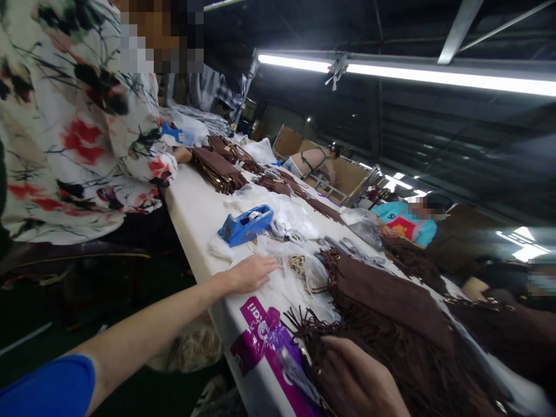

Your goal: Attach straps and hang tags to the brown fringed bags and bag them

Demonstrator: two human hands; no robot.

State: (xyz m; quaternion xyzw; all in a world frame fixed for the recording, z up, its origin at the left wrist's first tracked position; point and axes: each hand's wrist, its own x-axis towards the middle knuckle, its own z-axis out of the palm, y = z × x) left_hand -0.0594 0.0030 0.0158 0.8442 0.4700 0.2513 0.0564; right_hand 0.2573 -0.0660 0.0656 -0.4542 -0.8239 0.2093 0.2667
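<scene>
My left hand point(254, 273) lies palm down with its fingers stretched out, on thin white plastic bags point(278, 289) on the table. Just beyond its fingertips is a small bundle of beige cord point(297, 264). A blue tape dispenser point(247, 225) stands a little past that hand. In the lower right, my right hand point(362, 376) is closed at the edge of a dark brown fringed bag point(382, 289), its fingertips partly hidden in shadow and among the strands. Purple printed tape or plastic point(260, 330) lies along the table's near edge, between my hands.
The long white table point(191, 214) runs away from me. Further along it lie stacked brown bags point(217, 168) and crumpled clear plastic point(362, 226). A person in a floral shirt point(78, 127) stands at the left edge. Another person in a turquoise shirt point(428, 231) is across the table.
</scene>
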